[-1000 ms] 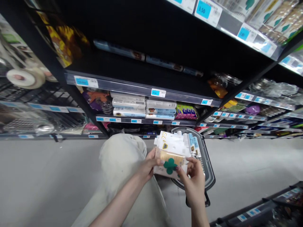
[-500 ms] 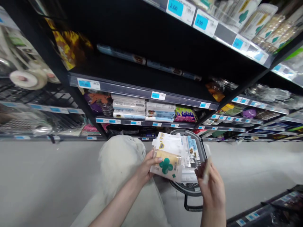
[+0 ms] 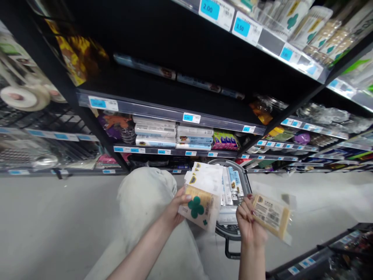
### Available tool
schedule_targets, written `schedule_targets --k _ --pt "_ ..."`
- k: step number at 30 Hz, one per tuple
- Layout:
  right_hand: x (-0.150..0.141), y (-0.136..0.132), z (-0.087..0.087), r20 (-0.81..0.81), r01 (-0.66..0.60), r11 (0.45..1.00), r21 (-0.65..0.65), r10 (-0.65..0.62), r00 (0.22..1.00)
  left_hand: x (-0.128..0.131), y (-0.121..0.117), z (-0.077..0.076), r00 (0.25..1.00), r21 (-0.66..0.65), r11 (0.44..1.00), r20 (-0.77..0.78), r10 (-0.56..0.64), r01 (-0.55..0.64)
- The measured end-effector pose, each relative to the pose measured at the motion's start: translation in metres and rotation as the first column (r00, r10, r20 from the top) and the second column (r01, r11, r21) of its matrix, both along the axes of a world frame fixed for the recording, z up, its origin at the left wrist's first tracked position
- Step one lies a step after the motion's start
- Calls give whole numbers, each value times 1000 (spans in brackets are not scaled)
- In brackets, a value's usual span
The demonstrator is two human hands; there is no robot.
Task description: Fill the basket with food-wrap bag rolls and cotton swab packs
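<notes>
My left hand (image 3: 175, 210) is closed on a fanned stack of flat plastic packets (image 3: 196, 208), its thumb across the front one. That front packet has tan contents and a green four-leaf clover print; white header flaps with small yellow marks show behind it. My right hand (image 3: 250, 225) pinches a single flat packet (image 3: 271, 216) by its left edge, a barcode label facing up and the clear wrapper sticking out around it. Between and beyond my hands stands a dark grey shopping basket (image 3: 226, 232), holding white and blue boxed rolls (image 3: 234, 181), partly hidden by the stack.
Black shelving with price tags (image 3: 190, 118) rises ahead. Long rolls (image 3: 154, 138) and a purple-green box (image 3: 225, 140) sit on a lower shelf. My bent knee (image 3: 147, 190) is left of the basket. Another low shelf edge (image 3: 305, 264) cuts in at the lower right, past grey floor.
My right hand has turned its packet from edge-on to flat, so the barcode label now shows, out to the right. The stack in my left hand has shifted slightly left and down in view.
</notes>
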State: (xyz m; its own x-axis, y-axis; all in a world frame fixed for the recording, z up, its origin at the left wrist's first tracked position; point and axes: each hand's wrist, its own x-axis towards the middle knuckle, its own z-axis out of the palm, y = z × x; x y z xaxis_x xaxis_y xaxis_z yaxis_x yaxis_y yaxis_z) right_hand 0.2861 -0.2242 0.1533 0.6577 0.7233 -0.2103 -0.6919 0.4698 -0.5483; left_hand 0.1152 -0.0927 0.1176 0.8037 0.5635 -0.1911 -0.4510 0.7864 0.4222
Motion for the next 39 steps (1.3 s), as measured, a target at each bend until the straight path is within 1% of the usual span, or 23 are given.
schedule_targets --k 1,2,3,4,5,6,7,8,10,15,18,20,22,24,25,27,29,30,32,33,35,37,39 --pt "0 2 -4 114 110 990 -91 -100 988 -1 -1 -1 1000 2 1000 -4 1 -1" --pt "0 4 -9 241 236 955 -182 -189 952 -1 -1 -3 1000 0 1000 -10 4 -4" --pt "0 5 -14 373 361 893 -268 -249 894 -2 -1 -4 1000 -7 1000 -16 4 -4" --pt "-1 6 -19 496 471 813 -341 -270 825 -2 -2 -4 1000 -16 1000 -18 1 -2" --pt "-2 7 -23 596 554 734 -393 -256 761 -3 -2 -4 1000 -23 1000 -13 -4 3" --pt "-4 8 -26 666 604 673 -426 -218 713 -3 -2 -4 1000 -27 1000 -2 -14 14" --pt "-6 8 -27 710 626 637 -449 -171 683 -3 -2 -4 1000 -27 999 11 -27 27" --pt "-9 9 -28 735 632 619 -465 -127 666 -3 -2 -3 999 -27 999 21 -39 40" --pt "-15 11 -25 753 616 624 -481 -66 655 -3 -2 -1 998 -21 998 28 -59 60" --pt "-27 20 -18 757 505 698 -508 82 648 -2 -4 6 991 8 991 18 -132 132" --pt "-32 26 -20 796 433 764 -479 171 580 -1 -5 8 983 10 984 26 -180 179" --pt "-32 29 -21 807 346 811 -472 240 540 0 -4 7 982 18 983 36 -186 185" --pt "-29 31 -21 784 257 825 -503 311 537 1 -4 6 983 23 983 40 -181 180" --pt "-24 30 -19 752 233 806 -544 345 562 2 -3 5 984 24 984 34 -176 175" --pt "-22 28 -17 750 266 789 -555 335 571 2 -3 5 985 25 986 30 -168 168" --pt "-21 23 -12 786 400 748 -530 257 562 4 -3 5 990 28 990 19 -139 138" --pt "-26 15 -6 838 508 724 -467 178 516 5 -2 3 996 33 996 -9 -87 87" --pt "-31 11 -4 847 504 735 -453 179 500 6 -2 2 998 37 998 -35 -55 57" --pt "-43 7 -1 826 412 760 -502 281 488 8 -1 0 995 52 999 -98 0 5" --pt "-49 6 -1 803 369 750 -550 352 481 8 -1 -1 991 61 998 -130 21 -13" --pt "-58 8 -4 759 355 692 -629 448 472 9 -1 -3 982 72 997 -182 51 -38" --pt "-62 12 -9 736 379 646 -663 469 488 9 -1 -5 976 78 995 -208 71 -56" --pt "-62 15 -13 722 361 652 -666 444 530 10 -2 -6 976 83 994 -202 85 -69"
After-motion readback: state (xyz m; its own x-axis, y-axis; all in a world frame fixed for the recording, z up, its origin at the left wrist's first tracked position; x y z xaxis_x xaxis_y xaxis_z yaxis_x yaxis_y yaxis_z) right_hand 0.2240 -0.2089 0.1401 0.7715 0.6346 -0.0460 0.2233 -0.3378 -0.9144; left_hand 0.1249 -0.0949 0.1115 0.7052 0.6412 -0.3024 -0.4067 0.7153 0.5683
